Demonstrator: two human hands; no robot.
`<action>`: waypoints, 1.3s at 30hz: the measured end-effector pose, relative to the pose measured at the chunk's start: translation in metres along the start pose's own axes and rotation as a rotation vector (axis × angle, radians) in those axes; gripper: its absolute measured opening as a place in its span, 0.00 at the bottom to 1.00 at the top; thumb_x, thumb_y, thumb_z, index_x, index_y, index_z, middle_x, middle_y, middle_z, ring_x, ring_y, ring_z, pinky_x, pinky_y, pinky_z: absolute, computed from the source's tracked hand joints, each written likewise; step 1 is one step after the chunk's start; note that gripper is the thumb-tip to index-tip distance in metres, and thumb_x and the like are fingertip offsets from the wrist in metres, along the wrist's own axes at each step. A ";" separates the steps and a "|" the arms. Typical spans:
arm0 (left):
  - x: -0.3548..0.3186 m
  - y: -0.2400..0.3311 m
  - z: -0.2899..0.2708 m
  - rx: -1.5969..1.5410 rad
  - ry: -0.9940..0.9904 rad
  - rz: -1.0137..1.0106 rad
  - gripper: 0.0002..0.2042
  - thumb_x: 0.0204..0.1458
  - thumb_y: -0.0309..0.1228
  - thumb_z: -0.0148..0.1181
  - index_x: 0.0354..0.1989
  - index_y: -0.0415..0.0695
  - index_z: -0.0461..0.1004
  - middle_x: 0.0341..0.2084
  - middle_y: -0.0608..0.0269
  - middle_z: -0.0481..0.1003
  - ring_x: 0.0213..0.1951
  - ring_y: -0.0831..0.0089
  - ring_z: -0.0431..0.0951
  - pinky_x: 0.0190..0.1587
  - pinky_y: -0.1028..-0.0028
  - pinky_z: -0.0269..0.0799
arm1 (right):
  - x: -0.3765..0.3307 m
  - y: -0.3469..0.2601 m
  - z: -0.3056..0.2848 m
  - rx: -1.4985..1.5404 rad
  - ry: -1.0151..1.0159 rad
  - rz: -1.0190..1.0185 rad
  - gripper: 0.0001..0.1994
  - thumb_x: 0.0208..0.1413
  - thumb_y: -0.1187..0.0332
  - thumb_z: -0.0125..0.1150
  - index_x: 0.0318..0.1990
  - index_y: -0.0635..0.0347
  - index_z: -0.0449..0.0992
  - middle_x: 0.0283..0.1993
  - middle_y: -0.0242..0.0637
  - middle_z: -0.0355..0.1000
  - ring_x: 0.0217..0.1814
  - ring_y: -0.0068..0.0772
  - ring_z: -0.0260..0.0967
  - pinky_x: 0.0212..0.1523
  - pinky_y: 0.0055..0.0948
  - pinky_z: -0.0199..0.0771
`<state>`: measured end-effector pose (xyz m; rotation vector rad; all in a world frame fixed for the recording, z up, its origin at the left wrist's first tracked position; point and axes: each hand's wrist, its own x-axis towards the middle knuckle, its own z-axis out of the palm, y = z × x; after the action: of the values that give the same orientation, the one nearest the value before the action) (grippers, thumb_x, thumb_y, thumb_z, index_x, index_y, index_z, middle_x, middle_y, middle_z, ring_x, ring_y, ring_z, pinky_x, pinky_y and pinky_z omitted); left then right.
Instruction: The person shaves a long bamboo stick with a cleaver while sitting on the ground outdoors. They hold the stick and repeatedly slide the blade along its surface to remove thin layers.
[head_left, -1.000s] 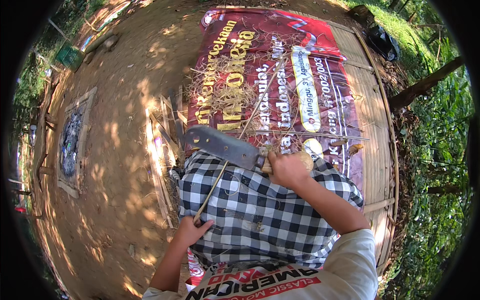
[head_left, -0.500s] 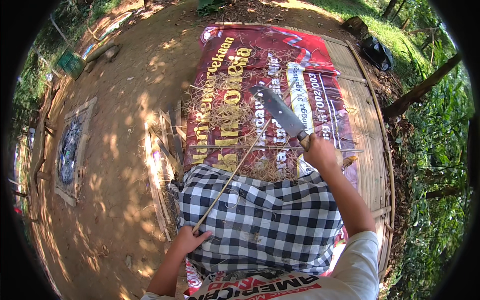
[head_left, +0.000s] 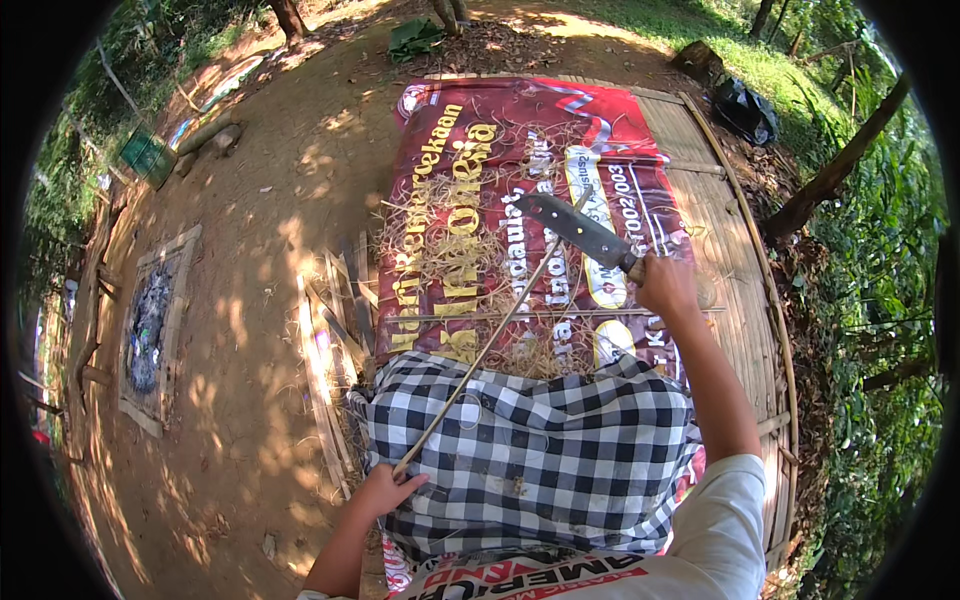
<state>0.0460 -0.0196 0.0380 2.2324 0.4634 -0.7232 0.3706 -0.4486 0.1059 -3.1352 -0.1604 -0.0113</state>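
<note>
My left hand (head_left: pixel 385 492) is closed round the near end of a thin bamboo strip (head_left: pixel 462 388), over the checked cloth (head_left: pixel 540 450) across my lap. The strip slants away to the right, over the red banner. Gripped by its wooden handle in my right hand (head_left: pixel 667 283) is a broad-bladed cleaver (head_left: pixel 583 233). Its dark blade points left and crosses the strip near the far end; whether they touch, I cannot tell. Curly pale shavings (head_left: pixel 455 240) are scattered on the banner around the blade.
The red banner (head_left: pixel 430 150) covers much of a bamboo platform (head_left: pixel 735 330). Another thin stick (head_left: pixel 450 316) lies crosswise on it. Bamboo pieces (head_left: pixel 318 350) lie along the left side, by bare earth. A black bag (head_left: pixel 745 110) and a leaning post (head_left: pixel 840 160) stand right.
The cleaver has shifted slightly rightward with my right hand, and its blade lies flatter across the strip. My left hand keeps its hold. The whole view has tilted a little upward.
</note>
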 end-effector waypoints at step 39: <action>-0.013 -0.020 0.004 0.051 -0.006 0.099 0.19 0.59 0.42 0.53 0.36 0.34 0.76 0.22 0.42 0.75 0.26 0.51 0.76 0.32 0.63 0.70 | -0.110 -0.087 0.033 -0.035 -0.157 -0.716 0.13 0.42 0.66 0.58 0.36 0.62 0.71 0.28 0.43 0.76 0.31 0.41 0.77 0.32 0.38 0.75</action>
<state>0.0243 -0.0110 0.0329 2.2826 0.3326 -0.6973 0.2528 -0.3727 0.0720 -2.9131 -1.2656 0.2294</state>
